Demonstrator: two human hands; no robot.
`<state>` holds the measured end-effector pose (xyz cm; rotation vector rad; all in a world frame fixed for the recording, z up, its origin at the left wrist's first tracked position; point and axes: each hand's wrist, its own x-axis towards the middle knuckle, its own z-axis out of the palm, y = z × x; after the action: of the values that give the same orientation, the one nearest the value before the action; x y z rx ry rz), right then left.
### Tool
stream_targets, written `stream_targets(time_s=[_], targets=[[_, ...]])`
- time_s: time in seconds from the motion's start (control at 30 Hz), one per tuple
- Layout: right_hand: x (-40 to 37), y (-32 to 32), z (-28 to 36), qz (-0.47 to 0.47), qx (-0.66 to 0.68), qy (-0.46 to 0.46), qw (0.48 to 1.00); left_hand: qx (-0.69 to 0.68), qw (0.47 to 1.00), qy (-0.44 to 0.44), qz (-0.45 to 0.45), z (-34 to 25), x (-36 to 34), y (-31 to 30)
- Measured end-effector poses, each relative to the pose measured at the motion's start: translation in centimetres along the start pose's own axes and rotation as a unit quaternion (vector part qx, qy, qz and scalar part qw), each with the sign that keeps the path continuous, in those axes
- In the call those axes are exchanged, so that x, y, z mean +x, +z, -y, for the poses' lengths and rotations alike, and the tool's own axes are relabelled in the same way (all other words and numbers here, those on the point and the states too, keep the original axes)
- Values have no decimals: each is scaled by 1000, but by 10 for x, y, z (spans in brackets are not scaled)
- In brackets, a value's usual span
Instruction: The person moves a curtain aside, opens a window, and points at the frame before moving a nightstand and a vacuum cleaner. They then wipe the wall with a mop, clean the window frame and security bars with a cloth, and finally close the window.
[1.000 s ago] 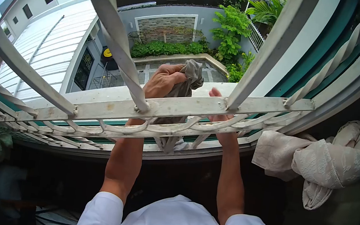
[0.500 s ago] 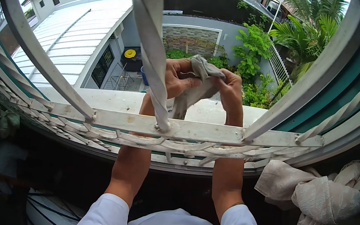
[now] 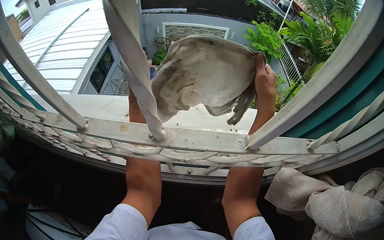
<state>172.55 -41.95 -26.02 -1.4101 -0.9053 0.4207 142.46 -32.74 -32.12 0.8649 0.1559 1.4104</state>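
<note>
A stained grey-white cloth (image 3: 207, 76) hangs spread out beyond the window grille, above the outer ledge. My right hand (image 3: 266, 81) is closed on its upper right corner, thumb on the near face. Most of my left hand (image 3: 148, 62) is hidden behind a twisted white bar (image 3: 129, 58). It is at the cloth's left side, which is held up there, though the grip itself is covered. Both forearms reach through the grille (image 3: 204, 140). Darker smudges show on the cloth, and its lower edge droops in loose folds.
The white ledge (image 3: 89, 105) runs outside the bars. A knotted pale curtain (image 3: 342, 212) hangs at the right. Teal louvres (image 3: 348, 109) stand behind the right bars. Outside are a white metal roof (image 3: 64, 37), a grey wall and plants (image 3: 265, 40).
The bunched cloth has been opened out wide between my hands. My left hand has moved left behind the bar, my right hand slightly right. The view has shifted a little.
</note>
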Motion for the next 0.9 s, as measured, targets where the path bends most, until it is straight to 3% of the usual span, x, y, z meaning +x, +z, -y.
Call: stream_targets(time_s=[0.03, 0.07, 0.1, 0.13, 0.17, 0.23, 0.3, 0.33, 0.37, 0.43, 0.5, 0.53, 0.57, 0.63, 0.67, 0.7, 0.77, 0.8, 0.83, 0.87, 0.9], targets=[[3, 2, 4, 22, 84, 2, 996, 90, 995, -30, -1, 39, 21, -82], [10, 5, -3, -20, 38, -3, 999, -51, 978, -201, 41, 29, -7, -44], [18, 7, -12, -25, 41, -7, 999, -69, 954, -290, 37, 20, -35, -8], [20, 4, -27, -40, 51, -28, 998, 92, 951, -291, 57, 26, -39, -21], [16, 2, -29, -52, 58, -49, 996, 250, 923, -284, 76, 27, -43, -22], [9, -8, -28, -59, 13, -68, 996, 382, 910, -158, -12, 27, -38, -23], [10, -9, -15, -103, -49, -59, 992, 181, 976, -121, 1, 8, -31, -18], [8, -5, -11, -55, 82, -47, 994, 247, 964, -100, 7, 7, -29, -9], [2, 4, 0, -52, 85, -50, 994, 311, 947, -78, 13, 11, -29, 11], [-19, 31, 29, 101, -63, -172, 978, 295, 954, -26, 38, 30, -23, 59], [-29, 50, 46, 200, -169, -239, 935, 246, 953, -64, 166, 48, -17, 71], [-34, 50, 55, 215, -161, -245, 932, 336, 913, -45, 226, 57, -3, 51], [-31, 44, 54, 211, -161, -248, 932, 296, 931, -78, 201, 45, 4, 51], [-22, 23, 47, 180, -325, -224, 901, 306, 947, -72, 65, 22, 13, 50], [-20, 19, 50, 208, -407, -147, 877, 299, 952, -24, 52, 15, 15, 46], [-20, 16, 43, 209, -406, -145, 878, 374, 927, -20, 32, 4, 15, 45], [-15, 15, 29, 271, -336, -51, 901, 511, 855, -54, 64, -8, 14, 39], [-14, 13, 23, 304, -98, -50, 946, 514, 854, -53, 63, -7, 14, 40], [-10, 11, 18, 296, 105, -57, 948, 394, 917, -68, 9, -3, 14, 43], [-31, 22, 53, 282, 319, 0, 905, 265, 959, -86, -45, 0, 12, 44], [-60, 30, 82, 247, 516, 62, 818, 268, 957, -97, -46, 2, 8, 40]])
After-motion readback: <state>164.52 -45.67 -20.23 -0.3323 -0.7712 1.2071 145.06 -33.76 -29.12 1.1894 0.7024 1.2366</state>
